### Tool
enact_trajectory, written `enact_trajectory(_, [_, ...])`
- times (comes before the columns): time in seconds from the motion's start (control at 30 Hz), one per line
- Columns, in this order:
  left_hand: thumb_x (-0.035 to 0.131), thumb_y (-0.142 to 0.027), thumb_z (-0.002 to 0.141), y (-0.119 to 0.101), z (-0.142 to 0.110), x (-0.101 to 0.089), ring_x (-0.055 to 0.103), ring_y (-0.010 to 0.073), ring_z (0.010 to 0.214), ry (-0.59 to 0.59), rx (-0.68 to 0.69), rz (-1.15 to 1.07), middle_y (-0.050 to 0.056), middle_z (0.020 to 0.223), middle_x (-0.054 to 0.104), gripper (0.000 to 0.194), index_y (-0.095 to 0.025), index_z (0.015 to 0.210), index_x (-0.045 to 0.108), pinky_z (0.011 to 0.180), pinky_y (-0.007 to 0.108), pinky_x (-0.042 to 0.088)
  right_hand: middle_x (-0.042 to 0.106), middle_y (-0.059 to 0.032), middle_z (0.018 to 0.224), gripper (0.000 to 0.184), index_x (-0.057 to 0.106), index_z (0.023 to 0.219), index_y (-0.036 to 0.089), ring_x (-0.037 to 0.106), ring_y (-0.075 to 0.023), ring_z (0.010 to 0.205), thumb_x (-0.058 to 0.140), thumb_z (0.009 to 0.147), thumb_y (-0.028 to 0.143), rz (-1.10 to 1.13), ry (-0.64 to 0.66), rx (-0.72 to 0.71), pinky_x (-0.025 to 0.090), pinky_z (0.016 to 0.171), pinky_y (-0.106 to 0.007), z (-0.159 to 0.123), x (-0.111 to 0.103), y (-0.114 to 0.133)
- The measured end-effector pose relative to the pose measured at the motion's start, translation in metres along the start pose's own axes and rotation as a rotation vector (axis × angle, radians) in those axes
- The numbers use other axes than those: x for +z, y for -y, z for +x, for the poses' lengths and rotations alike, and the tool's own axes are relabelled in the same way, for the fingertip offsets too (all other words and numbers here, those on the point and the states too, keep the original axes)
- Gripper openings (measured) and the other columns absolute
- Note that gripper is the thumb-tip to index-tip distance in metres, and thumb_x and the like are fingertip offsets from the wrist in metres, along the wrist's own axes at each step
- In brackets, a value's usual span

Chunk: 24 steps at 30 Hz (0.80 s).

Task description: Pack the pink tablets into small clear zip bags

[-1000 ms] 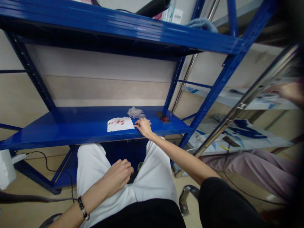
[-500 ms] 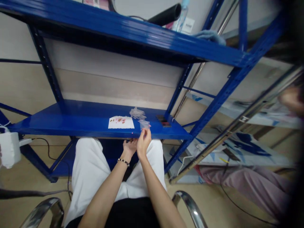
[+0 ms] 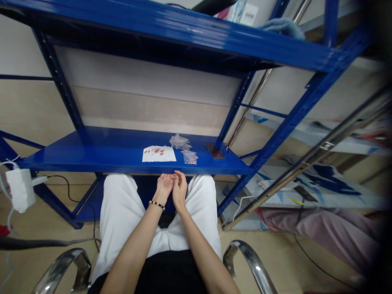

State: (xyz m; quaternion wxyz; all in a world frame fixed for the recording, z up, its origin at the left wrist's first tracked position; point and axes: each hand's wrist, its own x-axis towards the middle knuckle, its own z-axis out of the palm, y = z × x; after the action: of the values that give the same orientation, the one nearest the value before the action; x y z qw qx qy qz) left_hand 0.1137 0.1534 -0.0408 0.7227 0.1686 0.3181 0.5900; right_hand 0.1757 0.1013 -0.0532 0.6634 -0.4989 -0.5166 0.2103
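Observation:
Just in front of the blue shelf's (image 3: 101, 161) front edge, both hands are held close together above the lap. My left hand (image 3: 165, 184), with a beaded bracelet (image 3: 157, 204) on its wrist, lies palm up with its fingers stretched out. My right hand (image 3: 180, 188) is at its side, fingers bent in toward the left fingertips; anything small between them is hidden. On the shelf beyond lies a small clear plastic bag (image 3: 190, 157) with pink and white bits at its edge. A white sheet (image 3: 147, 157) bears several small pink and brown pieces (image 3: 158, 151).
Behind the bag is a heap of clear plastic bags (image 3: 180, 141). A blurred dark object (image 3: 217, 152) lies at the shelf's right end. An upper blue shelf (image 3: 171, 30) runs overhead. Chair arms (image 3: 249, 261) flank me, and a white power adapter (image 3: 20, 190) hangs at left.
My right hand has let go of the small bag, which now lies on the shelf, and has drawn back to my left hand. The view has shifted slightly.

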Motion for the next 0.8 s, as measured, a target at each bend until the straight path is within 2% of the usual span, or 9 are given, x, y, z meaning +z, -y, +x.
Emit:
enact_trajectory(0.13, [0.029,-0.009,0.091,0.0,-0.029,-0.017,0.058,0.0128,0.055,-0.055,-0.073,-0.061,0.004,0.064,0.055,0.032,-0.019,0.065,0.045,0.055,0.024,0.052,0.065,-0.0099,0.108,0.029,0.06,0.111,0.019,0.063,-0.0189,0.092,0.04,0.092,0.028,0.014,-0.018,0.029,0.049,0.085,-0.032,-0.003,0.003,0.003])
enact_trajectory(0.23, [0.031,-0.013,0.092,-0.007,-0.056,-0.026,0.034,0.008,0.032,-0.087,-0.078,-0.06,-0.005,0.047,0.035,0.034,-0.021,0.059,0.035,0.034,0.018,0.032,0.065,-0.0074,0.093,0.029,0.06,0.108,0.019,0.062,-0.0172,0.074,0.037,0.09,0.026,0.014,-0.042,0.045,0.051,0.072,-0.03,0.0,0.004,0.009])
enact_trajectory(0.3, [0.037,-0.021,0.093,-0.021,-0.066,-0.021,0.018,0.0059,0.029,-0.077,-0.041,-0.067,-0.009,0.044,0.021,0.037,-0.022,0.058,0.027,0.03,0.017,0.018,0.064,-0.0066,0.088,0.028,0.061,0.102,0.019,0.06,-0.0169,0.069,0.037,0.088,0.024,0.043,-0.063,0.037,0.05,0.067,-0.03,0.003,0.002,0.016])
enact_trajectory(0.37, [0.042,-0.028,0.093,-0.044,-0.065,-0.006,0.016,0.0051,0.03,-0.043,0.043,-0.047,-0.01,0.045,0.018,0.039,-0.022,0.058,0.025,0.031,0.016,0.013,0.063,-0.0065,0.086,0.026,0.062,0.096,0.019,0.059,-0.0171,0.069,0.038,0.086,0.023,0.076,-0.078,0.016,0.05,0.065,-0.03,0.008,0.001,0.025])
enact_trajectory(0.43, [0.043,-0.031,0.094,-0.074,-0.055,0.017,0.021,0.0049,0.033,0.01,0.254,0.108,-0.01,0.048,0.019,0.039,-0.022,0.06,0.024,0.034,0.016,0.018,0.063,-0.0062,0.086,0.026,0.062,0.092,0.02,0.058,-0.0171,0.069,0.038,0.085,0.021,0.083,-0.08,-0.01,0.05,0.065,-0.029,0.016,-0.001,0.034])
enact_trajectory(0.5, [0.032,-0.036,0.098,-0.101,-0.038,0.041,0.024,0.0056,0.035,-0.021,0.502,0.502,-0.01,0.051,0.02,0.039,-0.023,0.063,0.022,0.037,0.015,0.023,0.062,-0.0057,0.087,0.027,0.062,0.092,0.019,0.057,-0.0165,0.068,0.036,0.084,0.02,0.057,-0.078,-0.04,0.049,0.066,-0.029,0.029,-0.002,0.04])
enact_trajectory(0.63, [0.044,-0.031,0.095,-0.131,0.0,0.072,0.048,0.01,0.048,0.034,0.539,0.755,-0.005,0.055,0.038,0.032,-0.022,0.065,0.036,0.051,0.019,0.04,0.063,-0.0054,0.089,0.031,0.061,0.091,0.018,0.058,-0.0167,0.072,0.033,0.08,0.014,-0.095,-0.119,-0.117,0.048,0.072,-0.028,0.077,-0.013,0.042])
enact_trajectory(0.7, [0.05,-0.02,0.09,-0.134,0.017,0.077,0.059,0.0159,0.065,0.097,0.551,0.889,0.0,0.062,0.05,0.025,-0.021,0.066,0.042,0.064,0.025,0.046,0.062,-0.0065,0.092,0.031,0.062,0.09,0.018,0.058,-0.0184,0.081,0.033,0.079,0.012,-0.231,-0.151,-0.168,0.047,0.079,-0.03,0.106,-0.024,0.039])
enact_trajectory(0.8, [0.052,-0.006,0.081,-0.132,0.039,0.079,0.062,0.0236,0.093,0.21,0.586,1.078,0.008,0.077,0.061,0.02,-0.02,0.067,0.049,0.086,0.031,0.045,0.06,-0.0086,0.098,0.032,0.063,0.093,0.018,0.056,-0.0215,0.094,0.037,0.078,0.009,-0.484,-0.14,-0.208,0.043,0.088,-0.032,0.14,-0.044,0.028])
